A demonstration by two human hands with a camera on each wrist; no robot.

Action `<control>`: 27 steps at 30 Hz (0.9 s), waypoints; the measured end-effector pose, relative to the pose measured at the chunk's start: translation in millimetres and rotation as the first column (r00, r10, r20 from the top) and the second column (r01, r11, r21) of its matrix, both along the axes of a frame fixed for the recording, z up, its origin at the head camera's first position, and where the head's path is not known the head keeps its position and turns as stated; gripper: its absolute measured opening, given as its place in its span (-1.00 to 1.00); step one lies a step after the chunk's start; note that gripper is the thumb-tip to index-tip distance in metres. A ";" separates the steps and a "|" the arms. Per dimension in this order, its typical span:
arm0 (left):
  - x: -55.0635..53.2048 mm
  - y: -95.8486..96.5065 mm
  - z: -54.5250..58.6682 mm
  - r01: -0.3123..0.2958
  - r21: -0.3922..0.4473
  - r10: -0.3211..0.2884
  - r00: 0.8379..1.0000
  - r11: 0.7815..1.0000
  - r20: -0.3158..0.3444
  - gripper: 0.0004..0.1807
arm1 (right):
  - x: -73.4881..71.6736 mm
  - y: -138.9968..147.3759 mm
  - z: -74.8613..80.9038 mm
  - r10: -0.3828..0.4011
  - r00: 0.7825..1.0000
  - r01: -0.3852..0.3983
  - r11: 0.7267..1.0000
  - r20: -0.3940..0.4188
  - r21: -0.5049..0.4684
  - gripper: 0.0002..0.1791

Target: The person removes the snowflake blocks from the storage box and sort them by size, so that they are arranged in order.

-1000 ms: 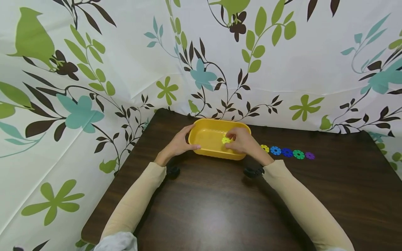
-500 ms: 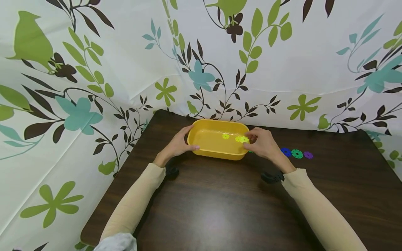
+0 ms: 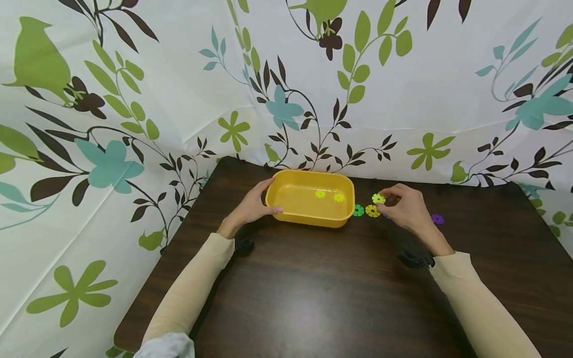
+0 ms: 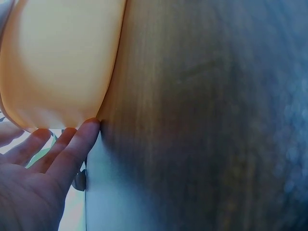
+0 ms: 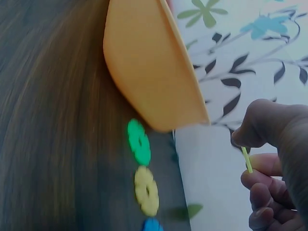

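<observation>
My left hand (image 3: 254, 205) holds the left end of a yellow plastic tub (image 3: 309, 217), its thumb lying at the near rim. In the left wrist view the fingers (image 4: 77, 144) touch the tub's end wall. My right hand (image 3: 408, 208) pinches a yellow-green flower-shaped disc (image 3: 378, 199) between thumb and fingertips, right of the tub. The right wrist view shows this disc (image 5: 247, 160) edge-on. Beneath it on the table lie a green disc (image 3: 358, 210) and a yellow disc (image 3: 372, 211). A blue disc (image 5: 152, 224) is mostly hidden by the hand.
Two yellow-green discs (image 3: 338, 197) lie inside the tub. A purple disc (image 3: 437, 219) lies right of my right hand. The dark wooden table (image 3: 304, 278) ends at the back against a leaf-patterned cloth (image 3: 179, 89).
My right hand has lifted a yellow-green disc out of the tub and carried it right, over the row of discs. My left hand has kept its hold on the tub.
</observation>
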State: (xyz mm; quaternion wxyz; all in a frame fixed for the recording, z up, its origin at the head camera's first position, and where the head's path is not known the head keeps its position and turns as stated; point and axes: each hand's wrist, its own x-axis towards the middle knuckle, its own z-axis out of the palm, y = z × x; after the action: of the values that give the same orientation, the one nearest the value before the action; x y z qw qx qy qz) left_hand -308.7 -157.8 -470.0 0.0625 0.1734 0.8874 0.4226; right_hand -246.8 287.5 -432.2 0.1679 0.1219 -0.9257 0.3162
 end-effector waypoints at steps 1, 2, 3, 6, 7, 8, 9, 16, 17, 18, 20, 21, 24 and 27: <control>-0.2 -0.1 -0.4 0.001 -0.004 -0.001 1.000 1.000 -0.001 0.22 | 1.0 3.8 -0.6 -0.010 1.000 0.010 1.000 0.001 0.001 -0.71; -0.4 -0.2 -0.9 0.001 -0.005 -0.001 1.000 1.000 -0.002 0.21 | 1.8 7.6 -1.2 -0.020 1.000 0.020 1.000 0.004 0.001 -0.70; -0.8 -0.5 -1.5 0.000 -0.006 0.000 1.000 1.000 -0.005 0.21 | 2.7 11.5 -1.8 -0.030 1.000 0.030 1.000 0.007 0.005 -0.70; -0.9 -0.7 -2.1 -0.004 -0.001 0.004 1.000 1.000 -0.010 0.21 | 5.0 23.2 -3.2 -0.064 0.998 0.064 0.998 0.019 0.015 -0.67; -0.9 -0.7 -2.1 -0.006 -0.001 0.006 1.000 1.000 -0.011 0.21 | 5.7 27.1 -3.4 -0.075 0.997 0.075 0.997 0.023 0.017 -0.67; -1.0 -0.6 -2.2 -0.007 0.001 0.007 1.000 1.000 -0.012 0.21 | 6.4 31.0 -3.6 -0.086 0.996 0.086 0.996 0.027 0.021 -0.66; -0.9 -0.5 -2.2 -0.007 0.001 0.007 1.000 1.000 -0.013 0.21 | 7.1 34.9 -3.8 -0.098 0.995 0.097 0.995 0.029 0.023 -0.66; -0.2 0.5 -2.2 -0.007 -0.002 0.007 1.000 1.000 -0.007 0.21 | 12.9 62.7 -8.3 -0.175 0.983 0.173 0.984 0.055 0.037 -0.62; 0.0 0.6 -2.1 -0.008 -0.003 0.008 1.000 1.000 -0.007 0.21 | 13.8 66.8 -9.5 -0.184 0.981 0.182 0.983 0.059 0.035 -0.61; 0.1 0.6 -2.1 -0.008 -0.005 0.008 1.000 1.000 -0.008 0.22 | 14.8 71.2 -11.0 -0.196 0.979 0.194 0.980 0.062 0.034 -0.60; 0.1 0.6 -2.4 -0.005 -0.010 0.005 1.000 1.000 -0.011 0.22 | 16.4 80.2 -14.3 -0.219 0.973 0.218 0.975 0.065 0.032 -0.59; -0.1 0.5 -2.5 -0.004 -0.010 0.004 1.000 1.000 -0.011 0.22 | 17.1 85.0 -16.1 -0.230 0.971 0.228 0.973 0.065 0.032 -0.59; -0.9 0.1 -3.0 0.000 -0.008 0.000 1.000 1.000 -0.015 0.21 | 18.8 99.7 -21.2 -0.258 0.964 0.256 0.966 0.064 0.043 -0.59; -1.1 -0.3 -3.1 0.001 -0.001 -0.001 1.000 1.000 -0.016 0.21 | 20.2 114.5 -25.7 -0.281 0.956 0.278 0.959 0.084 0.053 -0.59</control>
State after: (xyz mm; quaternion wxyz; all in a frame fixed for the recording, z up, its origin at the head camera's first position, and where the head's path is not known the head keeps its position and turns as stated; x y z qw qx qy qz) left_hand -309.9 -158.1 -473.1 0.0558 0.1769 0.8881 0.4206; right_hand -226.6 402.0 -457.9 0.1661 -0.0214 -0.9465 0.2758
